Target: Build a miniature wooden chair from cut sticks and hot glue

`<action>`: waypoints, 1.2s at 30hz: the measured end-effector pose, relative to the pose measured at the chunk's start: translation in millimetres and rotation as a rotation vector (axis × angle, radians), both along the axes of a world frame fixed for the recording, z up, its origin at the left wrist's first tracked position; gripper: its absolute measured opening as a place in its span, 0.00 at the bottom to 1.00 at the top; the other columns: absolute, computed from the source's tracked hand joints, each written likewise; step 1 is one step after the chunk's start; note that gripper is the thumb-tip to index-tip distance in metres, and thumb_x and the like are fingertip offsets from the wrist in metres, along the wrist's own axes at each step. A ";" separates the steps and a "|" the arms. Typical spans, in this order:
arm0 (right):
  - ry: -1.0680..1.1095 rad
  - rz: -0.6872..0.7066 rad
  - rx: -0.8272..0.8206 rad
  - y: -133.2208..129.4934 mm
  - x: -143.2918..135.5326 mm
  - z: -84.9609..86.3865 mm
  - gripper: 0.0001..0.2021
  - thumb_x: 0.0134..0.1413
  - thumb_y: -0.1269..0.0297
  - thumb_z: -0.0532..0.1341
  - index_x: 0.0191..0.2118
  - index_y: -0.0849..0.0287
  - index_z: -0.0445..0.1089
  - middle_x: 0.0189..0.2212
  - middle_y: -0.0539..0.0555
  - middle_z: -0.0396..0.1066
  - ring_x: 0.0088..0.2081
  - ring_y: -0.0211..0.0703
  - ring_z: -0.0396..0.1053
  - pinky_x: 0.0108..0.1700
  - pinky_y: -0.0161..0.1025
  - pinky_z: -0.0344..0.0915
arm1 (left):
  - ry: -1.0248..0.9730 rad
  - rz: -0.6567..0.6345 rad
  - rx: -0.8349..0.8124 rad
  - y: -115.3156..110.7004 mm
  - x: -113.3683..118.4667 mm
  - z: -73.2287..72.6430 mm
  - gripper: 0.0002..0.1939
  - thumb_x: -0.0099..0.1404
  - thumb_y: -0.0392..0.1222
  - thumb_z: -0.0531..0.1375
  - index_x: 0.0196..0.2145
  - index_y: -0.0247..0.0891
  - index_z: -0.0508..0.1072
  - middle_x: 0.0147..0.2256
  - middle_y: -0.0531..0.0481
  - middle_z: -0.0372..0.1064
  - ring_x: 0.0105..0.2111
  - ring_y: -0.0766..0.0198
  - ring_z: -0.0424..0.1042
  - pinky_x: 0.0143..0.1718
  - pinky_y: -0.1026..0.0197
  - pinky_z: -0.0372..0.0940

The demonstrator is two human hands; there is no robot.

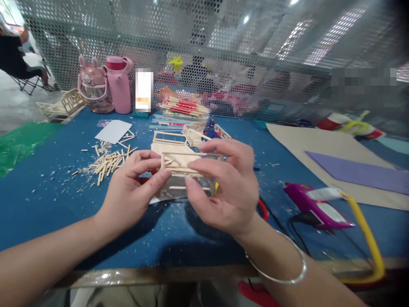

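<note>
A small model built of thin wooden sticks [174, 148] stands in front of me on the blue tabletop, with a plank-like stick surface and a low rail-like frame on its near side. My left hand [128, 192] pinches the left end of that near frame between thumb and fingers. From the other side, my right hand [226, 183] is closed over the right part of the frame, thumb and fingertips against its sticks. Whether a separate small stick sits in the right fingertips is hidden. White paper shows under the model.
Loose cut sticks [110, 164] and crumbs lie at left, near a white card [113, 131]. Behind stand two pink bottles [119, 89] and bundled sticks [183, 106]. At right are a purple corded tool [322, 209], a curved yellow bar [367, 238] and a purple sheet [361, 170].
</note>
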State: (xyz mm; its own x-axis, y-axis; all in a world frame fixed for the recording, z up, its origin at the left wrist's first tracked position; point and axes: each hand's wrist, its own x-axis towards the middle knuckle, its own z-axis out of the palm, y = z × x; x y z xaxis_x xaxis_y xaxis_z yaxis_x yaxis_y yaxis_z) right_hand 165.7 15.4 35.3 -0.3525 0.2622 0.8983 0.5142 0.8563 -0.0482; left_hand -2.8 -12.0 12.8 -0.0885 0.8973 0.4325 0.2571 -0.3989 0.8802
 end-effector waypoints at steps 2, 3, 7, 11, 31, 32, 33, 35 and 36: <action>-0.047 -0.059 0.018 -0.4 -2.0 -1.2 0.07 0.48 0.69 0.59 0.36 0.56 0.67 0.45 0.57 0.64 0.48 0.47 0.62 0.53 0.51 0.60 | 0.012 -0.010 0.011 -1.2 0.9 -0.8 0.07 0.60 0.41 0.61 0.35 0.40 0.77 0.40 0.47 0.68 0.46 0.61 0.65 0.40 0.61 0.64; -0.058 -0.085 0.020 -1.5 -3.1 -1.3 0.07 0.49 0.69 0.58 0.37 0.56 0.67 0.47 0.57 0.63 0.51 0.49 0.61 0.54 0.52 0.59 | 0.017 -0.015 0.016 -1.5 0.9 -1.1 0.07 0.60 0.41 0.61 0.35 0.40 0.77 0.40 0.47 0.68 0.46 0.61 0.65 0.40 0.61 0.64; -0.057 -0.170 -0.006 -5.0 -5.9 -1.3 0.07 0.50 0.68 0.57 0.37 0.57 0.69 0.50 0.57 0.62 0.55 0.54 0.58 0.58 0.56 0.55 | 0.058 -0.026 0.031 -2.0 0.3 -2.0 0.07 0.60 0.41 0.61 0.36 0.41 0.77 0.40 0.48 0.68 0.46 0.61 0.65 0.40 0.62 0.64; -0.050 -0.182 -0.021 -3.1 -6.4 -3.4 0.07 0.51 0.68 0.57 0.36 0.58 0.70 0.50 0.58 0.63 0.55 0.54 0.58 0.58 0.56 0.55 | 0.083 -0.023 0.032 -2.9 0.8 -2.0 0.07 0.61 0.40 0.61 0.37 0.42 0.77 0.39 0.49 0.67 0.44 0.63 0.65 0.40 0.62 0.64; 0.019 -0.061 0.040 -9.9 -1.2 2.4 0.02 0.53 0.69 0.56 0.30 0.56 0.63 0.39 0.56 0.70 0.43 0.46 0.66 0.48 0.50 0.61 | 0.041 0.018 0.005 2.6 -4.8 4.8 0.06 0.60 0.42 0.61 0.34 0.44 0.78 0.40 0.49 0.70 0.43 0.59 0.68 0.46 0.54 0.64; -0.031 -0.007 0.040 -11.9 -0.4 4.7 0.05 0.53 0.69 0.56 0.28 0.56 0.61 0.32 0.54 0.70 0.37 0.43 0.67 0.43 0.46 0.62 | -0.001 0.024 -0.009 5.9 -8.0 6.0 0.06 0.61 0.42 0.61 0.34 0.44 0.78 0.39 0.49 0.71 0.41 0.59 0.69 0.44 0.55 0.64; -0.118 0.051 0.024 -13.2 -0.4 6.1 0.08 0.54 0.69 0.56 0.26 0.55 0.59 0.26 0.51 0.68 0.31 0.40 0.65 0.38 0.42 0.62 | -0.058 0.019 -0.037 9.5 -11.7 7.3 0.06 0.61 0.43 0.61 0.33 0.43 0.78 0.37 0.49 0.72 0.38 0.60 0.69 0.40 0.56 0.66; -0.336 0.149 -0.066 -12.9 -2.9 4.5 0.11 0.58 0.67 0.54 0.24 0.55 0.59 0.19 0.47 0.65 0.23 0.36 0.61 0.30 0.37 0.59 | -0.218 -0.002 -0.081 17.0 -19.9 10.6 0.07 0.60 0.45 0.61 0.34 0.42 0.78 0.32 0.50 0.72 0.29 0.64 0.69 0.29 0.61 0.65; -0.412 0.176 -0.117 -11.3 -5.3 1.3 0.11 0.60 0.67 0.52 0.25 0.56 0.60 0.19 0.47 0.65 0.23 0.36 0.60 0.28 0.36 0.58 | -0.288 -0.003 -0.091 20.5 -24.0 12.6 0.07 0.60 0.45 0.62 0.34 0.42 0.77 0.30 0.51 0.72 0.26 0.67 0.68 0.25 0.63 0.63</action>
